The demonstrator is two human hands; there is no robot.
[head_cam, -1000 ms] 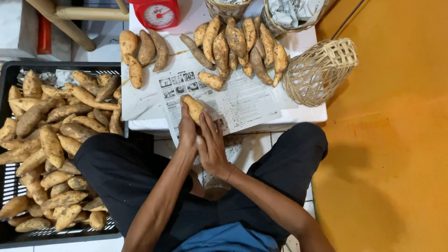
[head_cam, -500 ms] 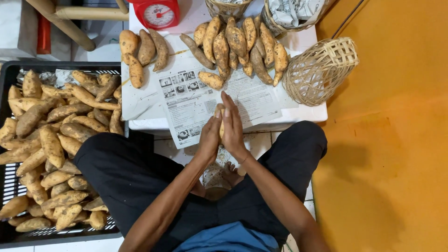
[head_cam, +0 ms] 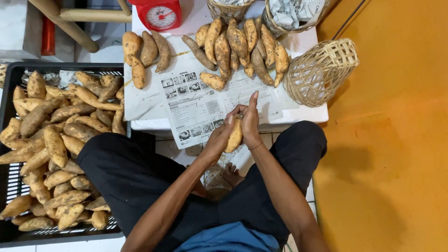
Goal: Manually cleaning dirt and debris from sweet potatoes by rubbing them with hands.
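Observation:
My left hand and my right hand are both wrapped around one orange sweet potato, held upright between my palms just over the front edge of the low white table. My right index finger points up over the newspaper sheet spread on the table. A single sweet potato lies on the paper just beyond my hands. A pile of sweet potatoes sits at the table's back, and a smaller group at its back left.
A black plastic crate full of sweet potatoes stands on the floor at my left. A tipped woven basket rests on the table's right end; two more baskets and a red kitchen scale stand at the back. Orange floor lies to the right.
My hands have drawn back from the newspaper toward my lap with the sweet potato between them, shifting from flat palms pressed together to a closer grip.

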